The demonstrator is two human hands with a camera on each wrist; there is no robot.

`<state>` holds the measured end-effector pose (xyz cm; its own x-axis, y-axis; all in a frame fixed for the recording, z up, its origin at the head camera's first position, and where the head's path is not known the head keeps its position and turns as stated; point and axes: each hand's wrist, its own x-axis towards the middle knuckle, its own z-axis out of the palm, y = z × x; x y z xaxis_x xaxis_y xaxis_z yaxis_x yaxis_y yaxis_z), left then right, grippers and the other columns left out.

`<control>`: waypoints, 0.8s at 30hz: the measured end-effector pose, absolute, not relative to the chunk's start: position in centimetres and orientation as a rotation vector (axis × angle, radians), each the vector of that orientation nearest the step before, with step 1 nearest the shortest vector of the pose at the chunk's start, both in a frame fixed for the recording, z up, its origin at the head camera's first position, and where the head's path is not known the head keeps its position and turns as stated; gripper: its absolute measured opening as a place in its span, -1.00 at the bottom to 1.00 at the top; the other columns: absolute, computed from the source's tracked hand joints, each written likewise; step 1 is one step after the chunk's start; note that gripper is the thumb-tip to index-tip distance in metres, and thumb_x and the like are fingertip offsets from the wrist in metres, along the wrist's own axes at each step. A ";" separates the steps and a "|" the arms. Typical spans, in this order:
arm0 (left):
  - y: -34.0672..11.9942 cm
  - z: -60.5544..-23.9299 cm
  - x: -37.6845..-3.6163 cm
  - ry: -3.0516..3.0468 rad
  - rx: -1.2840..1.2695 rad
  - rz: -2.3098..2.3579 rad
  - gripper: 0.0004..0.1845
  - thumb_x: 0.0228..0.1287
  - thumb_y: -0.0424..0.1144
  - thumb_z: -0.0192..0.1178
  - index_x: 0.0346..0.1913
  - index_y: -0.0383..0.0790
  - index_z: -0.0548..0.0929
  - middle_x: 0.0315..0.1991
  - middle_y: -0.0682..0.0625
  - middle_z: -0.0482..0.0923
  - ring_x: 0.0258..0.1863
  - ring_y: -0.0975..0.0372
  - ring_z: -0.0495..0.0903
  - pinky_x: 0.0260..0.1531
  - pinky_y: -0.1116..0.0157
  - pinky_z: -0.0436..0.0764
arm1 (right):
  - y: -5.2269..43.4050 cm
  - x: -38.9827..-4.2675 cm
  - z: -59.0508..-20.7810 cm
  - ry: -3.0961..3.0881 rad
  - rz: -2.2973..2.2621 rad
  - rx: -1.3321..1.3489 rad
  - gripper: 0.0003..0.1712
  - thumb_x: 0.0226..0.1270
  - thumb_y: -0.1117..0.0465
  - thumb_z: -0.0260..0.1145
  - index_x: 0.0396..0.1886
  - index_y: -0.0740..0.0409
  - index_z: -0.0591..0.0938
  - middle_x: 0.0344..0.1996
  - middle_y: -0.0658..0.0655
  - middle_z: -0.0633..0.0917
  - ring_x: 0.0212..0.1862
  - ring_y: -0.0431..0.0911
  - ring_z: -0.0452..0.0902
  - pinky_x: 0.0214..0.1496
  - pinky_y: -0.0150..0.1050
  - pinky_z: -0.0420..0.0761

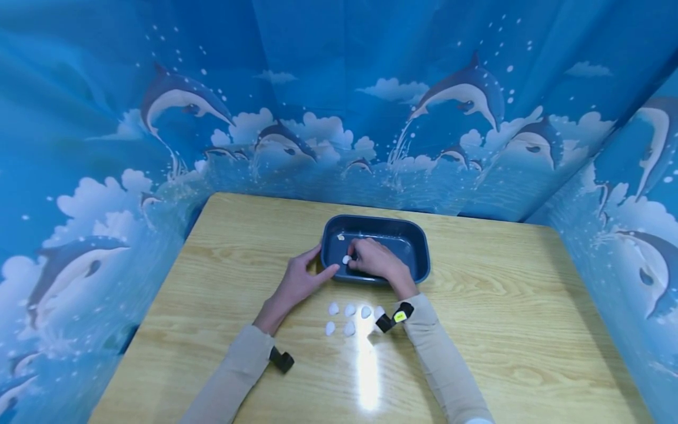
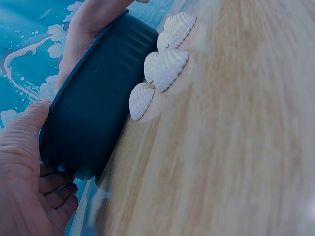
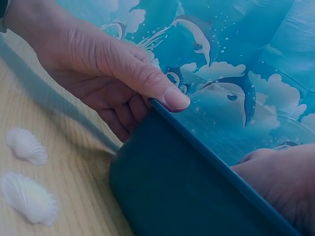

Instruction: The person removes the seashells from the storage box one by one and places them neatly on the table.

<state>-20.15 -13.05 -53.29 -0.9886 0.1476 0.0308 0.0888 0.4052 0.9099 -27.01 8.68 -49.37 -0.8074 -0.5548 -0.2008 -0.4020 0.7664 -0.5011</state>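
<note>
A dark blue rectangular basin (image 1: pixel 410 250) stands on the wooden table. My left hand (image 1: pixel 299 280) grips its near left corner; in the right wrist view the left thumb lies over the rim and the fingers bend against the outer wall. Inside the basin, my right hand (image 1: pixel 376 259) pinches a small white seashell (image 1: pixel 346 259) near the left end. Another pale shell (image 1: pixel 341 237) lies farther back on the basin floor. In the right wrist view the basin wall hides the right fingertips.
Several white ribbed shells (image 1: pixel 349 328) lie in two rows on the table (image 1: pixel 492 318) in front of the basin, one partly behind the right wrist's strap. A blue dolphin-print curtain (image 1: pixel 339 106) hangs behind and at both sides.
</note>
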 end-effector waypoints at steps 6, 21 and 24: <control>-13.0 -53.2 -20.1 2.583 0.222 1.673 -0.18 0.38 0.06 0.40 0.58 -0.10 0.32 0.55 -0.05 0.32 0.57 0.09 0.26 0.58 -0.01 0.20 | 8.8 -26.9 -49.2 2.629 -0.652 -0.718 -0.75 0.44 0.17 0.43 0.00 0.21 0.70 -0.19 0.07 0.74 -0.29 -0.15 0.59 -0.17 -0.20 0.70; -13.1 -53.6 -20.3 2.584 0.254 1.689 -0.18 0.37 0.05 0.41 0.57 -0.14 0.34 0.54 -0.07 0.33 0.57 0.07 0.26 0.58 -0.01 0.20 | 10.1 -25.1 -47.6 2.631 -0.774 -0.741 -0.77 0.48 0.17 0.36 0.03 0.16 0.68 -0.55 0.01 0.57 -0.55 -0.16 0.42 -0.53 -0.31 0.40; -13.1 -53.5 -20.3 2.587 0.250 1.682 -0.18 0.37 0.06 0.41 0.57 -0.13 0.34 0.54 -0.07 0.33 0.57 0.07 0.26 0.58 -0.01 0.21 | 10.3 -24.7 -46.9 2.640 -0.787 -0.757 -0.79 0.48 0.18 0.35 0.02 0.14 0.67 -0.55 -0.01 0.55 -0.55 -0.16 0.41 -0.53 -0.31 0.38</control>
<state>-20.28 -13.11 -53.49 -0.9859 0.1599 0.0492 0.1099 0.3971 0.9112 -24.66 10.29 -46.93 -0.8219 -0.5575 -0.1165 -0.4027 0.7134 -0.5735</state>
